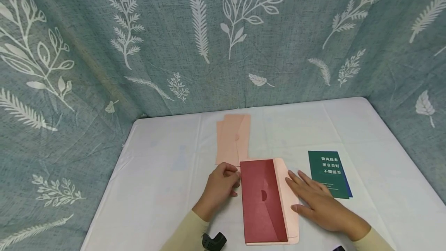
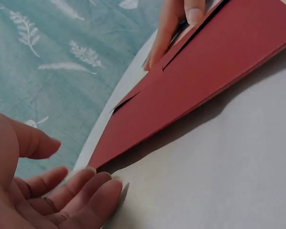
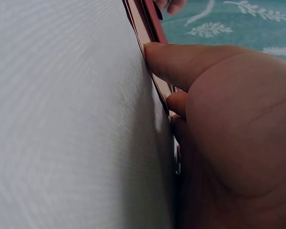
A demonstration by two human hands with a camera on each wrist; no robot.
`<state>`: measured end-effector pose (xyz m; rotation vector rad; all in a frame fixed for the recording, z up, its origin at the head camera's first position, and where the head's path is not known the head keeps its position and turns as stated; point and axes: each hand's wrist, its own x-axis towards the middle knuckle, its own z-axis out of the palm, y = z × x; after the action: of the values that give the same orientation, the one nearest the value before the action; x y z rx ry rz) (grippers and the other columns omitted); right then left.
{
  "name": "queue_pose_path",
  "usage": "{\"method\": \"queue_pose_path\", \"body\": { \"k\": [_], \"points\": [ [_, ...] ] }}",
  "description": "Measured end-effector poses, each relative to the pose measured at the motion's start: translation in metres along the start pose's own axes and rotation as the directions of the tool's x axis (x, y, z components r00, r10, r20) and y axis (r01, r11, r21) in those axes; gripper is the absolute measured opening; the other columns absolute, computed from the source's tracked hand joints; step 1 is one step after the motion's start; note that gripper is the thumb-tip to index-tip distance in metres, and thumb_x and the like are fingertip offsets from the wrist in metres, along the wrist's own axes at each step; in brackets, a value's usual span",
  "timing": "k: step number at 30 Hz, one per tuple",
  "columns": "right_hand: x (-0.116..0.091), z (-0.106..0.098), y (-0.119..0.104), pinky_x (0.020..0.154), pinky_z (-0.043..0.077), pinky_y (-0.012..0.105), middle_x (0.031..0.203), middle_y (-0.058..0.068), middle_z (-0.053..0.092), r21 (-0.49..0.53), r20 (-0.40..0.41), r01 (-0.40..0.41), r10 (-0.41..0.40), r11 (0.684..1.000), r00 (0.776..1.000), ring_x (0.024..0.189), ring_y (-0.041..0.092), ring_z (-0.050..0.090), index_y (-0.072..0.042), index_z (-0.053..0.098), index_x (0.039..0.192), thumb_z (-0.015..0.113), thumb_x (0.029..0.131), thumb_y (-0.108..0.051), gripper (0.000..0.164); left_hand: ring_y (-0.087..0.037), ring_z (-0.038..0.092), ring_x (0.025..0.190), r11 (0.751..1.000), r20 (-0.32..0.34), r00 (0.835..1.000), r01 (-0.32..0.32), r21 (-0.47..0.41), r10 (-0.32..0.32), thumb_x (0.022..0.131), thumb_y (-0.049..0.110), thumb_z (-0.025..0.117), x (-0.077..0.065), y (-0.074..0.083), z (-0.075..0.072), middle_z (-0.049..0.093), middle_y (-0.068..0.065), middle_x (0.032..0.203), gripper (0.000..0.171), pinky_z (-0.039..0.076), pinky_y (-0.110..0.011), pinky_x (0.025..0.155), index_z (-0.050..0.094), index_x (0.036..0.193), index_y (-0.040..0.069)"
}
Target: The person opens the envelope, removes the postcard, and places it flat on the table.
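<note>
A red envelope (image 1: 256, 208) with a small semicircular notch lies lengthwise on a pink paper envelope (image 1: 289, 218), whose rounded flap sticks out along the right side. My left hand (image 1: 219, 187) is at the red envelope's upper left corner. In the left wrist view its fingers (image 2: 102, 195) are loosely bent at the corner, with the thumb held apart. My right hand (image 1: 315, 206) rests spread on the pink flap, fingers straight. Seen from the right wrist, the thumb (image 3: 181, 62) touches the pink paper's edge.
Beyond the left hand, several pink envelopes (image 1: 230, 138) lie overlapping on the white tablecloth (image 1: 167, 165). A green card (image 1: 324, 165) with white writing lies behind the right hand, over a dark blue card (image 1: 349, 189). A leaf-patterned curtain (image 1: 156, 42) surrounds the table.
</note>
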<state>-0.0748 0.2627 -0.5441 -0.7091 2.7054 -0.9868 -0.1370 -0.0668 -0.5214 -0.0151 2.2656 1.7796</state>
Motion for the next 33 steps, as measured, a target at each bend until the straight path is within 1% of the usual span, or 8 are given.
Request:
{"method": "queue_pose_path", "body": {
  "k": [3,7,10,13,17,24,29,33],
  "points": [
    [0.000,0.000,0.001,0.116,0.014,0.066,0.178,0.005,0.026,0.000,0.000,0.003,-0.003,1.000,1.000,0.164,0.039,0.013,-0.013,0.039,0.171,0.068,0.107,-0.045,0.077,-0.018,0.068,0.084,0.984,-0.006,0.993,-0.115,0.134,0.117,0.105,0.017,0.072,-0.001,0.001,-0.002,0.070,-0.005,0.101,0.020,0.058,-0.031,0.068,0.068,0.119,0.002],
    [0.000,0.000,0.002,0.116,0.014,0.066,0.178,0.005,0.026,-0.004,-0.005,0.006,-0.006,1.000,1.000,0.164,0.038,0.013,-0.013,0.039,0.171,0.067,0.107,-0.046,0.077,-0.019,0.070,0.096,0.919,0.033,0.959,-0.279,0.277,0.281,0.104,0.017,0.073,-0.004,0.004,-0.003,0.073,-0.002,0.110,0.020,0.057,-0.034,0.080,0.072,0.121,0.005],
    [0.000,0.000,0.002,0.116,0.014,0.066,0.178,0.005,0.026,-0.006,-0.008,0.011,-0.011,1.000,1.000,0.163,0.039,0.014,-0.013,0.039,0.171,0.067,0.107,-0.045,0.077,-0.022,0.069,0.108,0.823,0.113,0.904,-0.424,0.379,0.413,0.103,0.015,0.075,-0.007,0.005,-0.003,0.074,-0.004,0.117,0.023,0.058,-0.039,0.088,0.073,0.124,0.005],
    [0.000,-0.001,0.002,0.116,0.014,0.066,0.178,0.005,0.027,-0.004,-0.009,0.015,-0.015,1.000,1.000,0.163,0.039,0.014,-0.013,0.039,0.170,0.068,0.107,-0.045,0.076,-0.024,0.064,0.119,0.684,0.210,0.829,-0.549,0.481,0.518,0.101,0.014,0.077,-0.010,0.003,-0.004,0.073,-0.005,0.124,0.027,0.055,-0.043,0.098,0.074,0.126,0.004],
    [0.000,-0.001,0.002,0.116,0.014,0.066,0.178,0.005,0.026,-0.004,-0.008,0.014,-0.014,1.000,1.000,0.163,0.039,0.014,-0.013,0.039,0.171,0.067,0.107,-0.046,0.077,-0.027,0.055,0.137,0.548,0.326,0.768,-0.628,0.552,0.551,0.099,0.023,0.080,-0.014,-0.002,-0.004,0.067,-0.007,0.142,0.042,0.047,-0.047,0.112,0.072,0.136,0.006],
    [0.000,0.000,0.002,0.117,0.014,0.066,0.179,0.004,0.026,-0.001,0.001,-0.003,0.003,1.000,1.000,0.164,0.039,0.013,-0.015,0.038,0.171,0.067,0.107,-0.047,0.077,-0.032,0.023,0.162,0.408,0.479,0.758,-0.646,0.645,0.442,0.096,0.059,0.077,-0.021,-0.006,-0.006,0.033,-0.010,0.175,0.089,0.037,-0.059,0.119,0.046,0.167,0.013],
    [0.001,-0.001,0.003,0.117,0.014,0.066,0.179,0.004,0.026,-0.003,0.002,-0.003,0.003,1.000,1.000,0.164,0.038,0.013,-0.015,0.038,0.171,0.067,0.107,-0.047,0.077,-0.029,-0.001,0.166,0.407,0.550,0.780,-0.625,0.666,0.298,0.093,0.075,0.070,-0.026,-0.008,-0.006,0.011,-0.005,0.182,0.105,0.023,-0.062,0.124,0.031,0.174,0.021],
    [0.001,0.000,0.003,0.117,0.014,0.066,0.179,0.003,0.026,-0.002,0.002,-0.004,0.004,1.000,1.000,0.164,0.038,0.013,-0.016,0.038,0.171,0.067,0.107,-0.047,0.077,-0.029,-0.006,0.166,0.409,0.591,0.773,-0.628,0.662,0.231,0.090,0.082,0.067,-0.029,-0.010,-0.005,0.003,-0.002,0.182,0.114,0.015,-0.062,0.126,0.023,0.176,0.023]
  ]
}}
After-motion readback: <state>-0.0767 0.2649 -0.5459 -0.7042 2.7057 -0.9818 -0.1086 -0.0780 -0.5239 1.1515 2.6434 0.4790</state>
